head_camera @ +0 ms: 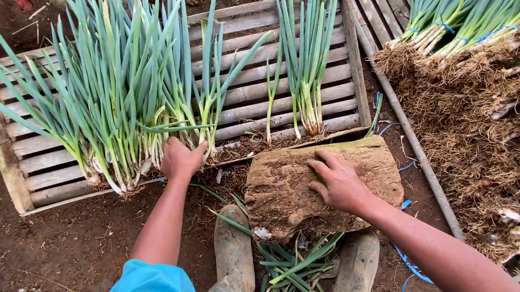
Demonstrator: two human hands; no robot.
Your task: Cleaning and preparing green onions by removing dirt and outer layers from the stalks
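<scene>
My left hand (pixel 180 159) grips the white bases of a large spread of green onions (pixel 116 95) lying on a slatted wooden pallet (pixel 257 100). A smaller cluster of green onions (pixel 306 69) lies apart on the same pallet to the right. My right hand (pixel 337 181) rests flat, fingers apart, on a muddy wooden block (pixel 276 203) that sits on the ground just in front of the pallet. My two muddy boots (pixel 233 251) stand below the block.
Tied bundles of green onions (pixel 470 15) with blue bands are stacked at the right, their tangled roots (pixel 491 130) facing me. Trimmed green leaves (pixel 293 268) lie between my boots. Blue ties (pixel 410 263) lie on the dirt. A thin pole (pixel 412 141) runs diagonally beside the pallet.
</scene>
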